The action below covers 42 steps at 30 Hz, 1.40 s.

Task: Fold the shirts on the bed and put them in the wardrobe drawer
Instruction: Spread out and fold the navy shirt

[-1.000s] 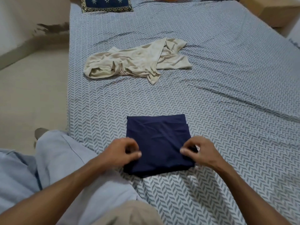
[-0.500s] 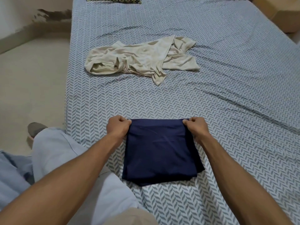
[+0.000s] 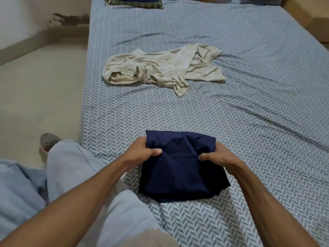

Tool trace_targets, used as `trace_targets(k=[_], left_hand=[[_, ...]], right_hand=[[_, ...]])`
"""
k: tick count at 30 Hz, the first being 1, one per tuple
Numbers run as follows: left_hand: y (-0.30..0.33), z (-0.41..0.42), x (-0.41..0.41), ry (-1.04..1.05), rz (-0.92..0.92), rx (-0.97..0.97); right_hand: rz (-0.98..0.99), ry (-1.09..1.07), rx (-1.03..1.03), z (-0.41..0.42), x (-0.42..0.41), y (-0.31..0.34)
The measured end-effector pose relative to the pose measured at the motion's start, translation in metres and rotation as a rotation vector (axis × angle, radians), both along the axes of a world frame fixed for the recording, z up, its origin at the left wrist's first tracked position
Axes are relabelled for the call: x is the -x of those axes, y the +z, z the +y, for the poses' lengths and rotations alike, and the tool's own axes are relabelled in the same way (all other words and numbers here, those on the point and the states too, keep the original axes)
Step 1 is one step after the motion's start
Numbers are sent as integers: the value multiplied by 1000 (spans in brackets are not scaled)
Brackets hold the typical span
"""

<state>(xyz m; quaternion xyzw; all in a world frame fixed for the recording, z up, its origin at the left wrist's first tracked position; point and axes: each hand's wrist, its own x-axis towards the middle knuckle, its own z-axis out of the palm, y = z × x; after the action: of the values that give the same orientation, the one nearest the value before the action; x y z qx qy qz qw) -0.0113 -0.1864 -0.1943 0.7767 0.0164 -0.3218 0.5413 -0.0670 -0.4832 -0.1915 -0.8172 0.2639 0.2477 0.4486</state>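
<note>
A folded navy shirt lies on the near part of the bed. My left hand grips its left side with the thumb on top. My right hand grips its right side, fingers curled into the cloth. The shirt's far part bunches up between the two hands. A crumpled cream shirt lies unfolded farther up the bed. No wardrobe or drawer is in view.
The bed has a blue-grey herringbone sheet. A dark patterned pillow sits at its head. A wooden piece of furniture stands at the far right. Bare floor lies to the left, with my knee and shoe there.
Both hands slid from the navy shirt's far corners down to its sides and squeezed inward, so the far part of the cloth now bunches and lifts.
</note>
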Motion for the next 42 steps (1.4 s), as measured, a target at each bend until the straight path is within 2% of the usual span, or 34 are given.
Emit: trace_targets(k=[2,6,11,14,17,21,24,27,31,33,36,37,39,42], left_hand=[[8,10,-4,52,39,127],[40,31,-36,158,-97,194],[107,59,-85,187,-355,180],[132,76,-96,175,-444,159],[120,91,-87,118,-481,139],[51,108,-55,-106,-454,-203],[4,115,-23,-245,-428,-301],[-6,117,-7,-228,-428,-327],[1,119,-3,-356,-446,-338],[-5,126,3,-438,-490,-382],[-15,134,14,-669,-588,-518],[-16,136,18,-710,-589,-551],[-15,138,20,-608,-568,-474],[-16,133,10,-161,-503,-343]], right_hand=[[-78,-3,-119,8,-10,22],[-272,61,-190,27,-50,68],[-492,77,-129,46,-103,126],[-586,82,-110,53,-117,142],[-628,128,-32,60,-112,126],[-408,241,111,63,-76,53],[-279,354,111,66,-43,6],[-312,319,-26,71,-26,5],[-422,383,-128,70,-10,7],[-469,453,-69,69,3,-2],[-430,704,137,65,25,-15],[-432,728,153,65,32,-16],[-487,548,91,67,39,-18],[-506,-11,105,77,21,-19]])
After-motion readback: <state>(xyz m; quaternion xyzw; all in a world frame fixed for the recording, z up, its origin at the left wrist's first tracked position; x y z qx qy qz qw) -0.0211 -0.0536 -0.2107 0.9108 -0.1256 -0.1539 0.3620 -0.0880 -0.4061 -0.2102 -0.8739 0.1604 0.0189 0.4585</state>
